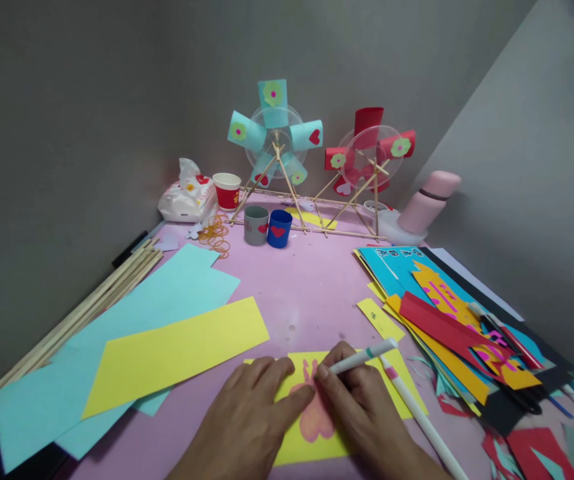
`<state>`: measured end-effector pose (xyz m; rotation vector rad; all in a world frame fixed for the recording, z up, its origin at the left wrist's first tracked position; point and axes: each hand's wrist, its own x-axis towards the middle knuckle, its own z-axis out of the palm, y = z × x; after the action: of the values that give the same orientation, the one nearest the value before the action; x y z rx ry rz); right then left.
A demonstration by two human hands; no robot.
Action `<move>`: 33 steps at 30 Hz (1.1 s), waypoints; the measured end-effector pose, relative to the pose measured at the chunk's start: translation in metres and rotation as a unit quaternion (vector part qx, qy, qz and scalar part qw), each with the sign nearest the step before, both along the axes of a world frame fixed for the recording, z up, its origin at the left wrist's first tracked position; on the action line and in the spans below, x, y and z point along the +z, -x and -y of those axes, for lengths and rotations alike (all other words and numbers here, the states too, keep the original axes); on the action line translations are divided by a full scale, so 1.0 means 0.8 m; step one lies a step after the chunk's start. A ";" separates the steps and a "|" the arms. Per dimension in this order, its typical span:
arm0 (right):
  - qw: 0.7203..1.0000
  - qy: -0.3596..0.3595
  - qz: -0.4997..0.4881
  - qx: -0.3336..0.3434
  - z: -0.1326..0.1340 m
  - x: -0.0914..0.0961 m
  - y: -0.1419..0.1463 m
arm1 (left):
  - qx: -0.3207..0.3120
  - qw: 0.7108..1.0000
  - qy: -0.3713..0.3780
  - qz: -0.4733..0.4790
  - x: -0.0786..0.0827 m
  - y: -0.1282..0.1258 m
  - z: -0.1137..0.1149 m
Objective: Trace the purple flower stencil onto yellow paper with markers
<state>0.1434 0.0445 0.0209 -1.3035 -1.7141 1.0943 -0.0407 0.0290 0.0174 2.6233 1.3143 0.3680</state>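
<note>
A sheet of yellow paper (297,452) lies on the table in front of me, with a pink butterfly-like drawing (317,424) on it. My left hand (261,407) rests flat on the sheet's left part, fingers out and thumb at the drawing. Pinched in my right hand (359,403) is a white marker (367,355) with a green band, slanted up to the right. Its tip is hidden behind my fingers, close to the top of the drawing. Beside that hand, a second white marker (424,427) with a pink end lies across the sheet's right side.
At left are a yellow strip (177,353), light blue sheets (157,300) and wooden sticks (77,320). Behind stand two paper-and-stick wheels (277,143), small cups (279,230), rubber bands (214,233) and a pink bottle (429,200). Coloured paper (387,267), scissors (521,400) and scraps cover the right.
</note>
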 end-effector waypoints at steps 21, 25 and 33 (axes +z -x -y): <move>1.000 0.006 -0.011 0.000 0.001 0.000 0.001 | -0.001 1.000 -0.023 0.010 -0.007 0.003 0.002; 1.000 -0.001 -0.014 0.006 0.001 0.000 0.000 | -0.001 1.000 -0.021 0.007 -0.006 0.002 0.002; 1.000 0.002 -0.014 0.003 -0.001 0.002 0.002 | -0.004 1.000 -0.023 0.006 -0.006 0.003 0.001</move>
<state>0.1419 0.0454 0.0229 -1.2800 -1.6966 1.1151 -0.0429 0.0279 0.0128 2.6595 1.3066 0.4177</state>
